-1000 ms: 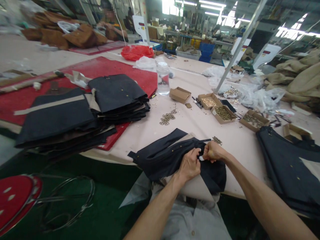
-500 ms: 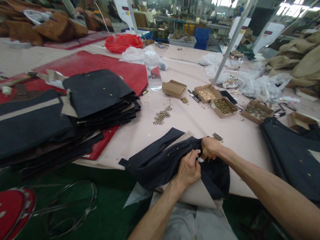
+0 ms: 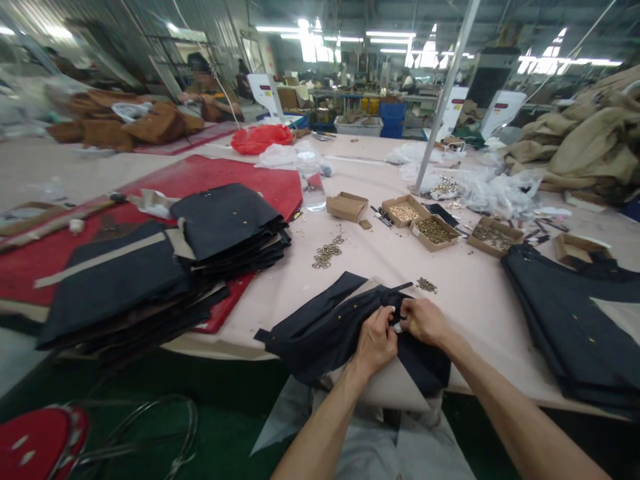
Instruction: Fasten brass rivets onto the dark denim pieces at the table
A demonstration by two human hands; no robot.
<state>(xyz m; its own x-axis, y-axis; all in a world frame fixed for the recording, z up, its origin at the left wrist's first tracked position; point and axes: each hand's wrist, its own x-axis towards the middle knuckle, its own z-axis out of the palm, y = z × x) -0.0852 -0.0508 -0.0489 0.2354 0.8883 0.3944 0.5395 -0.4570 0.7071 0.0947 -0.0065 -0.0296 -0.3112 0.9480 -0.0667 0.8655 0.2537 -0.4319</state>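
Observation:
A dark fabric piece [image 3: 320,333] with small brass-coloured studs and a beige underside lies at the table's front edge, partly hanging over it. My left hand [image 3: 376,341] is closed on its upper edge, thumb and fingers pinched together. Close beside it, my right hand [image 3: 424,321] is closed too, its fingertips pinching the same fabric near a narrow dark strap [image 3: 401,287]. White coverings show on some fingertips. Whatever small part lies between the fingertips is hidden. Just beyond my right hand is a small pile of metal pieces [image 3: 427,285].
Stacked dark fabric panels [image 3: 227,223] lie on a red board [image 3: 200,173] at left. Metal rings [image 3: 327,252] are spread mid-table. Cardboard boxes of small metal parts [image 3: 434,233] stand behind, near a metal pole [image 3: 445,100]. More dark panels [image 3: 575,320] lie at right.
The view has tilted up and turned left. My right hand has drawn back slightly and its wrist has turned; the strap's end now shows above the hands. My left hand keeps its grip.

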